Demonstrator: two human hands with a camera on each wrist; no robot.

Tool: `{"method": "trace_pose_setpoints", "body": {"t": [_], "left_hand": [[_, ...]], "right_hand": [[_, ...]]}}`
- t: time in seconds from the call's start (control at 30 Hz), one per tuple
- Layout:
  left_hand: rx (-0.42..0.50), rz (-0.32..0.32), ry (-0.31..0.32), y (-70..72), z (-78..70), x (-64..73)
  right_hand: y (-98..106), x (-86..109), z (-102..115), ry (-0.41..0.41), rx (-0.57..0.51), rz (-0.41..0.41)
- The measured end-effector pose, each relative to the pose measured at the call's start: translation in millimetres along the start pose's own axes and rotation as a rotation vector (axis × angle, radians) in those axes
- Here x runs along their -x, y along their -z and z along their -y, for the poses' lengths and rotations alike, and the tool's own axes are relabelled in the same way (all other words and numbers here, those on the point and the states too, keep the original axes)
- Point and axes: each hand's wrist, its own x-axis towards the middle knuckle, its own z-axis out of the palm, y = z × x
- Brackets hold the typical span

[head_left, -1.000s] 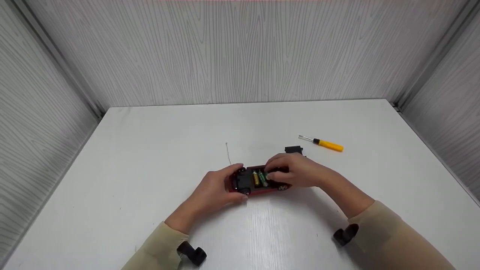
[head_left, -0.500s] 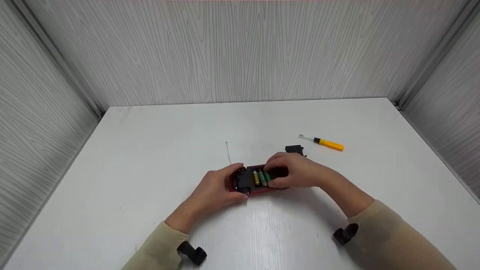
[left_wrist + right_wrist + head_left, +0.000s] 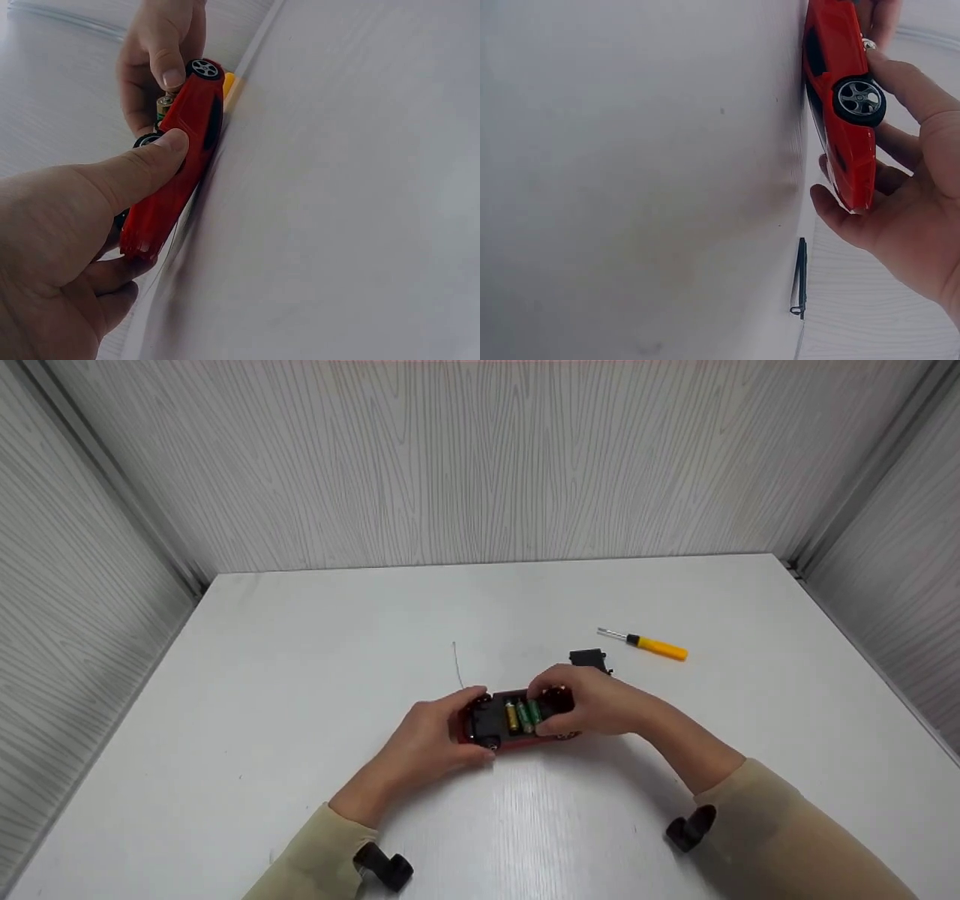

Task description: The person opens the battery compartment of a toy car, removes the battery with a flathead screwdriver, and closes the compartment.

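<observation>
Left hand (image 3: 431, 735) grips one end of the red toy car (image 3: 169, 191), presumably to steady it; right hand (image 3: 592, 703), fingers curled, pinches the rightmost green battery (image 3: 535, 711). Car lies between them at the white table (image 3: 337, 637), upside down, likely for access: glossy, black underside (image 3: 489, 721), silver-spoked wheels (image 3: 860, 99). Middle green battery (image 3: 524, 718), gold battery (image 3: 512, 716) alongside. Beyond: black panel (image 3: 587, 658), yellow-handled screwdriver (image 3: 657, 648).

Passage at left over the table (image 3: 262, 660); thin wire (image 3: 457, 664), black part (image 3: 587, 658), screwdriver (image 3: 660, 649) obstructing beyond red car (image 3: 491, 721)
</observation>
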Motion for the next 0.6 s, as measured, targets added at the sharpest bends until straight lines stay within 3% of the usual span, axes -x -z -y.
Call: {"method": "trace_pose_setpoints", "body": {"t": [0.33, 0.6], "left_hand": [[-0.002, 0.016, 0.049, -0.3, -1.4, -0.2], [-0.016, -0.013, 0.027, -1.9, -1.4, -0.3]], "right_hand": [[21, 14.5, -1, 0.022, -0.122, -0.135], [42, 34.4, -29, 0.006, -0.085, -0.219]]}}
